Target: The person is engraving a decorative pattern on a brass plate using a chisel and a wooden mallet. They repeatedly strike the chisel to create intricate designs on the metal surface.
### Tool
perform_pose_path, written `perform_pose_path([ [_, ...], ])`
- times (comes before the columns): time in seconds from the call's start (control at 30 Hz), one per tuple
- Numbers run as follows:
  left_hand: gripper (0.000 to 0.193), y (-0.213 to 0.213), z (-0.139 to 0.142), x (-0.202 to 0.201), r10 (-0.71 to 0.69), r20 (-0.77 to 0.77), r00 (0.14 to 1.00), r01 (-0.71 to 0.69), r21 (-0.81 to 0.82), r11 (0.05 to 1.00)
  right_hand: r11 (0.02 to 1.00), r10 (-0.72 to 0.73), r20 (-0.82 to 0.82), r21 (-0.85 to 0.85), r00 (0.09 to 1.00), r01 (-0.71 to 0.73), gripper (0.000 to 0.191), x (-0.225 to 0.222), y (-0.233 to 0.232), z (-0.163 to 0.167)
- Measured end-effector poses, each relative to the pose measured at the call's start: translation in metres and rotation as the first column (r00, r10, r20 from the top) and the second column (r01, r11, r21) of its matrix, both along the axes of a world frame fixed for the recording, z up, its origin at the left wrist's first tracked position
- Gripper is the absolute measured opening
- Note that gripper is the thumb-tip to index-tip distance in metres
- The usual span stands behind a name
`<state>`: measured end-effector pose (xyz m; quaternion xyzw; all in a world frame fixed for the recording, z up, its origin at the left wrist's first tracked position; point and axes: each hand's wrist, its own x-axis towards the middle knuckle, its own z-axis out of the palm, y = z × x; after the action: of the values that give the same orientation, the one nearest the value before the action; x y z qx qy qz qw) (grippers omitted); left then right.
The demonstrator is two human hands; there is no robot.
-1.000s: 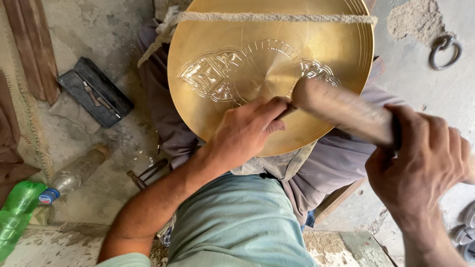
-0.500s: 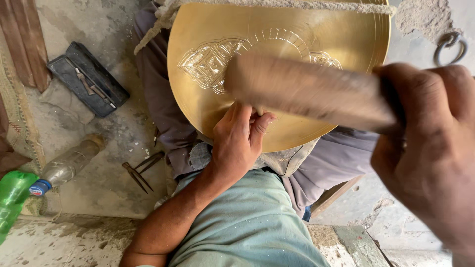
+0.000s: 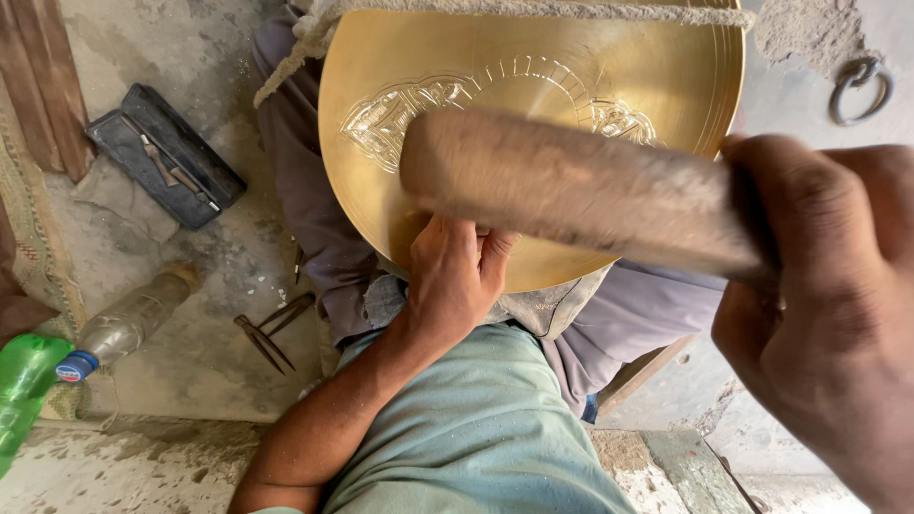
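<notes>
A round brass plate [image 3: 609, 86] with an engraved pattern rests on my lap, a rope [image 3: 533, 9] lying along its top edge. My left hand [image 3: 452, 281] sits at the plate's lower edge, its fingers curled around a thin chisel that the mallet mostly hides. My right hand [image 3: 828, 314], close to the camera at the right, grips the handle of a wooden mallet [image 3: 571, 190]. The mallet is lifted above the plate, with its head over my left fingers.
On the concrete floor to the left lie a black tray of tools [image 3: 167, 157], a clear plastic bottle [image 3: 133, 319], a green bottle [image 3: 24, 385] and metal dividers [image 3: 271, 328]. A metal ring [image 3: 857, 86] lies at the upper right, and wooden boards [image 3: 43, 76] at the far left.
The mallet has risen from beside my left fingers on the plate up toward the camera. My left hand now sits lower on the plate, at its near edge.
</notes>
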<state>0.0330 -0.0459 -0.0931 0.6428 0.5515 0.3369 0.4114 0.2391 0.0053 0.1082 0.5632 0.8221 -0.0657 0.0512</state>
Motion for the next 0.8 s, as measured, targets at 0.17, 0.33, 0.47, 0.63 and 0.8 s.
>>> perform_pose_path([
  [0.17, 0.026, 0.0, 0.006, 0.004, 0.055, 0.086, 0.995, -0.057, 0.011, 0.998, 0.999, -0.041, -0.113, 0.021, 0.993, 0.044, 0.052, 0.004, -0.002, -0.006],
  [0.33, 0.027, 0.005, 0.008, 0.005, 0.03, 0.07, 0.997, -0.03, -0.001, 1.0, 0.999, -0.015, 0.137, 0.045, 0.99, 0.008, 0.058, 0.006, -0.003, -0.015],
  [0.47, 0.029, 0.018, 0.011, 0.003, -0.117, 0.004, 0.993, 0.116, 0.073, 0.991, 0.968, -0.252, -0.199, -0.064, 0.947, 0.244, 0.051, 0.024, -0.011, -0.032],
  [0.63, 0.034, 0.049, 0.019, 0.007, -0.414, 0.044, 0.909, 0.413, 0.011, 0.91, 0.84, -0.539, -0.164, -0.171, 0.826, 0.515, 0.051, 0.059, -0.037, -0.057],
  [0.8, 0.029, 0.074, 0.02, 0.019, -0.667, -0.056, 0.743, 0.667, -0.018, 0.745, 0.903, -0.42, -0.176, 0.018, 0.89, 0.429, 0.041, 0.074, -0.082, -0.084],
])
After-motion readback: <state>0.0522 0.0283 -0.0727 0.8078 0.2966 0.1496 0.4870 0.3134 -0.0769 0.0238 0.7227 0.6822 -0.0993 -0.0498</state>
